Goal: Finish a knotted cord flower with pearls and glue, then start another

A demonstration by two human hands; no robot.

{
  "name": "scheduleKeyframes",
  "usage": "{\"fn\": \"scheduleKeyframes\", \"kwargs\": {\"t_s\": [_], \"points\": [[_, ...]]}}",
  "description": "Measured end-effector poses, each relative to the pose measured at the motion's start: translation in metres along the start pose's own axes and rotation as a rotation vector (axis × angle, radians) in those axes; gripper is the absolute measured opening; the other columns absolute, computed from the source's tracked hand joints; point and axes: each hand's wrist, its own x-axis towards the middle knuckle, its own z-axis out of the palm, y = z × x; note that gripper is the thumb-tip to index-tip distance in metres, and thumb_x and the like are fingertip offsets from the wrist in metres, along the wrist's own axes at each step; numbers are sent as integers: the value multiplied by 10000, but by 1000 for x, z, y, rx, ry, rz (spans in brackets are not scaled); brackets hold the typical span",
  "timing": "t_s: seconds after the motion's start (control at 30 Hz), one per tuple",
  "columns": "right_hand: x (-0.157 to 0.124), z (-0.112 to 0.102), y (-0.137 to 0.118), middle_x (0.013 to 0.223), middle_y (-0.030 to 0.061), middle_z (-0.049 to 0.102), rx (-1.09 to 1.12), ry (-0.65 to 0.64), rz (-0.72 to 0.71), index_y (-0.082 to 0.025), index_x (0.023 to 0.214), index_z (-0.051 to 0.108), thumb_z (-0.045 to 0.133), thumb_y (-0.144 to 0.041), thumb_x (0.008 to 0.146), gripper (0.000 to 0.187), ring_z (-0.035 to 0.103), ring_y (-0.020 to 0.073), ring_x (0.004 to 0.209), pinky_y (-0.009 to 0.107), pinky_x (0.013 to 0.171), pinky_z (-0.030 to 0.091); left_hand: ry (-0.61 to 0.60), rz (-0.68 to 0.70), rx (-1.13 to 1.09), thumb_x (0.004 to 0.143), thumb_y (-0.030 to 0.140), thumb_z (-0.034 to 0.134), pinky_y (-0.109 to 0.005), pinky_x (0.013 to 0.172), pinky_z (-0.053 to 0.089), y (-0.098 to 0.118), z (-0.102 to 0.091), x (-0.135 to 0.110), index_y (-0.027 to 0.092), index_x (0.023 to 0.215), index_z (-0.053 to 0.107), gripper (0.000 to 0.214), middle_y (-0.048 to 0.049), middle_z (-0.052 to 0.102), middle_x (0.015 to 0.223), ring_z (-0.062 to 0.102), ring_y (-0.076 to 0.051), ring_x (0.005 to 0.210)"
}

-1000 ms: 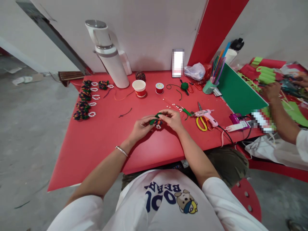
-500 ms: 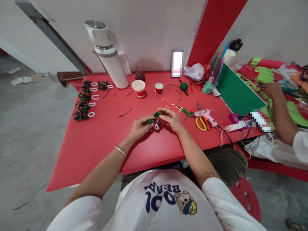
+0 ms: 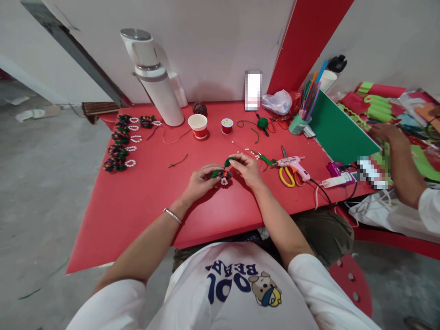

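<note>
Your left hand (image 3: 202,180) is pinching the yarn piece (image 3: 225,174) midway between the worktop's (image 3: 137,215) front and back edges, right hand (image 3: 248,170) is gripping a green bit (image 3: 228,162); looks unfinished imo, while six similar bundles (image 3: 121,136) are sitting toward the back-left corner.

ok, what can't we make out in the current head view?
All head view:
- Left end of the yarn piece: hidden by the left hand.
- How the green tuft attaches: too small, partly covered by the right hand.
- Propped phone screen: pixelated.
- Spool print: too small.
- Cup bottom: hidden by its near wall.
- Co-worker's sleeve: cut off by right edge.
</note>
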Motion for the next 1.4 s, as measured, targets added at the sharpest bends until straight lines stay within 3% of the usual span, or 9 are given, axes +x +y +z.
{"fn": "scheduleKeyframes", "kwargs": {"t_s": [0.3, 0.5, 0.63, 0.87, 1.0, 1.17, 1.3, 1.4], "points": [[1, -1, 3, 934, 25, 770, -135, 69, -153, -244, 927, 756, 746, -388, 808, 187, 688, 161, 883, 328, 883, 537, 33, -6, -19, 794, 429, 840, -470, 1028, 567, 2, 0, -1, 209, 999, 814, 302, -137, 778, 1126, 719, -282, 1087], [-5, 1, -4, 981, 47, 751, -329, 144, -262, -266, 916, 769, 719, -415, 852, 169, 656, 180, 862, 326, 775, 538, 104, -84, -98, 749, 444, 848, -341, 696, 641, -3, 1, -1, 184, 1023, 797, 381, -118, 783, 1071, 736, -234, 876], [-9, 4, -8, 983, 53, 724, -356, 144, -344, -283, 912, 772, 720, -450, 867, 181, 644, 196, 875, 354, 787, 555, 104, -112, -117, 737, 454, 857, -326, 652, 638, -7, 0, -1, 181, 1089, 796, 450, -119, 791, 1087, 743, -234, 852], [-13, 6, -10, 963, 58, 717, -319, 102, -346, -302, 887, 778, 748, -455, 869, 157, 654, 226, 958, 399, 863, 575, 125, -99, -123, 732, 463, 880, -378, 875, 645, -11, 0, -1, 209, 1147, 798, 493, -115, 792, 1155, 754, -269, 1035], [-15, 7, -11, 961, 58, 725, -306, 72, -344, -297, 882, 778, 751, -463, 865, 169, 655, 217, 905, 398, 830, 578, 122, -111, -125, 733, 473, 881, -389, 878, 647, -10, -1, -2, 214, 1141, 803, 489, -118, 790, 1173, 756, -277, 1042], [-8, 1, 0, 986, 49, 747, -335, 168, -288, -279, 942, 773, 713, -426, 880, 171, 666, 196, 875, 361, 830, 557, 119, -105, -91, 758, 480, 861, -429, 959, 627, -6, -2, -2, 217, 1116, 811, 447, -113, 796, 1158, 757, -279, 1053], [1, -5, 11, 957, 41, 758, -498, 140, -198, -261, 976, 778, 702, -374, 880, 167, 666, 177, 804, 344, 833, 547, 129, -4, -20, 822, 485, 811, -444, 1070, 571, -1, 0, -2, 214, 1071, 821, 368, -118, 796, 1156, 747, -271, 1100], [-1, -12, 11, 1096, 66, 754, -697, 132, -286, -255, 1074, 774, 699, -404, 899, 242, 684, 178, 849, 340, 875, 554, 162, 74, 12, 849, 498, 786, -457, 1084, 564, 1, 1, -3, 212, 1058, 819, 356, -120, 795, 1156, 744, -268, 1112]]}}
